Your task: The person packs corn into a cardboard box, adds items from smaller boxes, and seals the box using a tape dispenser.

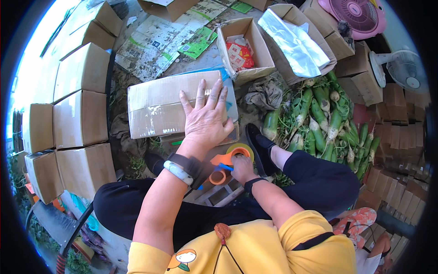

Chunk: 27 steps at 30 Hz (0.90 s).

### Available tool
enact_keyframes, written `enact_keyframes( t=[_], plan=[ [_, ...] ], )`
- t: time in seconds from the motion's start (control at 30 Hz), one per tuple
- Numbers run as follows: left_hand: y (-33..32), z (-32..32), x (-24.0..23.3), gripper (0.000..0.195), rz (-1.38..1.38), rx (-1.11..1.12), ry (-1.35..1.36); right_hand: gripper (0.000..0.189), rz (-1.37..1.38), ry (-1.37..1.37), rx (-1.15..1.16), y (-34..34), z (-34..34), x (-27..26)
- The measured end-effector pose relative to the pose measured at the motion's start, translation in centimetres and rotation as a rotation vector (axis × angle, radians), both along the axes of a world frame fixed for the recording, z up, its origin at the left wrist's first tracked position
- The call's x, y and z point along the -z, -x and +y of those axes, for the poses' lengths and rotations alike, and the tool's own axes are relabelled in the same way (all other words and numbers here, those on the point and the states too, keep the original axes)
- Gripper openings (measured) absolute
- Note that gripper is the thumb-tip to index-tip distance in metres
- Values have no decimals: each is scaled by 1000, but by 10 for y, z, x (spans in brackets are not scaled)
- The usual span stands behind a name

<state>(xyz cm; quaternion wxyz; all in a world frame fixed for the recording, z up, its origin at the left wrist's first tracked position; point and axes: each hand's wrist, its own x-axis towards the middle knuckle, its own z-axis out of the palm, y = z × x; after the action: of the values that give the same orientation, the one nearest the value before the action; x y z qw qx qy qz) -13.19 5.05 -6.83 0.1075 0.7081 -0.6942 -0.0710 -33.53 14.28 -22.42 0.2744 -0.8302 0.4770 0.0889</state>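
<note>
A taped cardboard box (154, 106) lies in front of me on a low support, with clear tape glinting along its side. My left hand (207, 118) presses flat on its right part, fingers spread and pointing away from me. Lower down, between my feet, my right hand (242, 167) grips an orange tape dispenser (222, 159). A roll of yellowish tape (251, 150) shows around the dispenser's far side. My right fingers partly hide the handle. Under the box's right edge, a blue-and-white surface (232, 102) sticks out.
Green radishes (321, 120) with leaves are heaped to the right. Beyond the box stand an open carton of red packets (239, 51) and a carton topped with plastic bags (294, 44). Stacked cartons (80, 116) line the left. Another person's arm (379, 246) shows at lower right.
</note>
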Motion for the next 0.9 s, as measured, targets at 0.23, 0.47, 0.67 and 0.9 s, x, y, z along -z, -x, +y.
enact_keyframes(
  t=[0.23, 0.47, 0.67, 0.9],
  plan=[
    [0, 4, 1, 71, 0, -5, -12, 24, 188, 33, 64, -12, 20, 19],
    [3, 2, -2, 74, -6, 5, -24, 34, 296, -148, 41, -16, 6, 26],
    [-4, 4, -7, 73, 39, 4, 15, 16, -496, 31, 706, -42, -101, -74],
    [-6, -4, 9, 58, 106, -42, 124, 65, -1221, -528, 577, -112, -155, -113]
  ],
)
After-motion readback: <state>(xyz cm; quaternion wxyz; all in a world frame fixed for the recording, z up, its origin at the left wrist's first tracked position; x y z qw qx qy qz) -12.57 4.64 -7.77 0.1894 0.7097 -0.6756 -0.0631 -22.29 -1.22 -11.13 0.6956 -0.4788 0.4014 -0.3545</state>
